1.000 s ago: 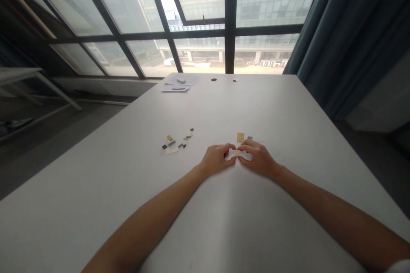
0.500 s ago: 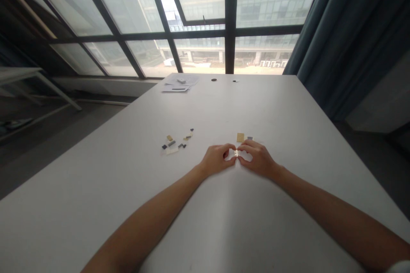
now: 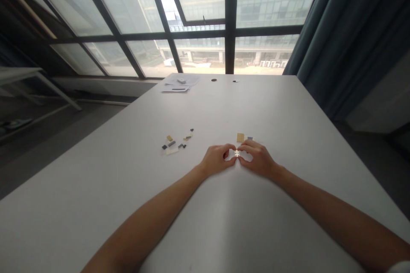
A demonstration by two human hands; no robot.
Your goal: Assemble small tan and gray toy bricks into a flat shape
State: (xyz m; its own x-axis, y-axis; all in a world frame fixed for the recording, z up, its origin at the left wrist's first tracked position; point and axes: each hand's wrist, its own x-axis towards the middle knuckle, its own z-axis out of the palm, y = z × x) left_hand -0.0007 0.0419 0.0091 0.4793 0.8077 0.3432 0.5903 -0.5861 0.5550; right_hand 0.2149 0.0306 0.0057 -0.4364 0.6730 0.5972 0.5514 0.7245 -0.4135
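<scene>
Between my two hands is a small white studded building brick (image 3: 237, 153), its top bright with reflected light. My left hand (image 3: 218, 158) pinches it from the left with thumb and forefinger. From the right, the fingertips of my right hand (image 3: 255, 157) close on the same piece. Just beyond the right fingers lies a tan studded plate (image 3: 240, 137), with a small grey piece (image 3: 250, 138) beside it. To the left of my left hand, several loose bricks are scattered, among them a grey brick (image 3: 172, 143), a tan brick (image 3: 169, 137) and a black brick (image 3: 164, 147).
The white table (image 3: 211, 111) runs away to a large window. Paper sheets (image 3: 175, 88) with a small white object (image 3: 181, 81) lie at its far left. Two round holes sit near the far edge. A blue curtain (image 3: 333, 51) hangs at the right.
Both hands stay in nearly the same place, still on the white brick. The piece appears very slightly turned between the fingertips. The loose bricks have not moved.
</scene>
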